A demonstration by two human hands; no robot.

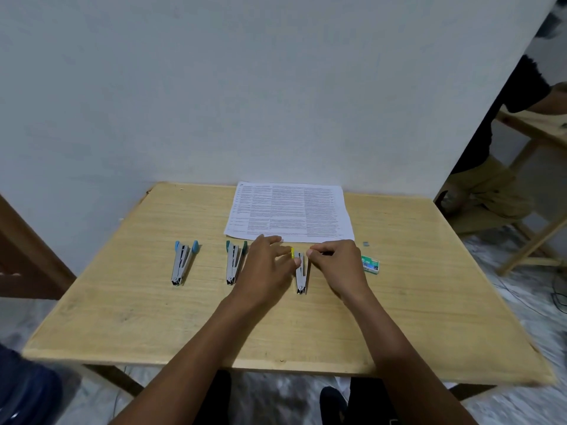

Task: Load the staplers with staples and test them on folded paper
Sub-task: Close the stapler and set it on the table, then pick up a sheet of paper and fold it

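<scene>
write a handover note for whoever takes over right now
Left hand: open, thumb against the yellow stapler.
Right hand: fingers curled at its far end; what they pinch is hidden.
Blue stapler and green stapler lie opened to the left; staple box to the right; paper flat behind.
Done: staplers opened.
Left: loading unclear; fold paper, test.

The tabletop [153, 302] was pale matt wood grain. The staplers [181, 266] were shiny bare metal with plastic tips. The printed sheet [288, 213] was matt paper.
</scene>
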